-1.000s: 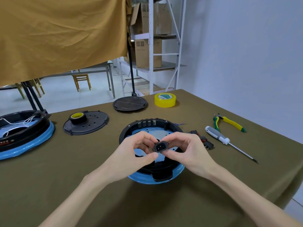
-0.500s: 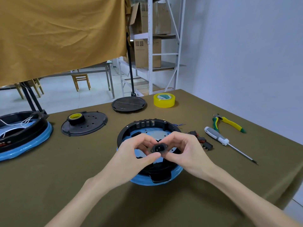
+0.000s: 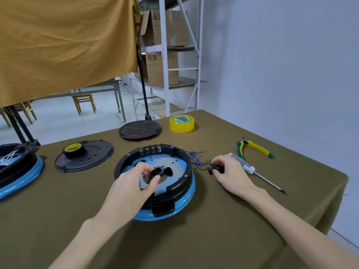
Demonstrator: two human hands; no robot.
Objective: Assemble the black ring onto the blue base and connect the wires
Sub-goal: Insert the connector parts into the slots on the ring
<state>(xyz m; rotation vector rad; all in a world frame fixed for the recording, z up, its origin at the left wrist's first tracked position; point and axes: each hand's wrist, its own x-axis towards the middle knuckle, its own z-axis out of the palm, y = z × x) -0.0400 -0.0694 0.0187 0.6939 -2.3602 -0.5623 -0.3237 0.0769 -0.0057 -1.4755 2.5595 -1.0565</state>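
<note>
A pale grey wall (image 3: pixel 281 65) rises behind white metal shelving (image 3: pixel 165 55) (cardboard boxes (image 3: pixel 163 68) aboard); a wooden chair (image 3: pixel 83 102) stands on the light floor (image 3: pixel 58 121).

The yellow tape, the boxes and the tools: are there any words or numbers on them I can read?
Nothing here can be read.
Big yellow tape roll: green and white label on top, too blurred to read.
Cardboard boxes on the shelf: dark printed patches, too small to read.
Small tape roll, pliers, screwdriver: no writing shows.
</note>
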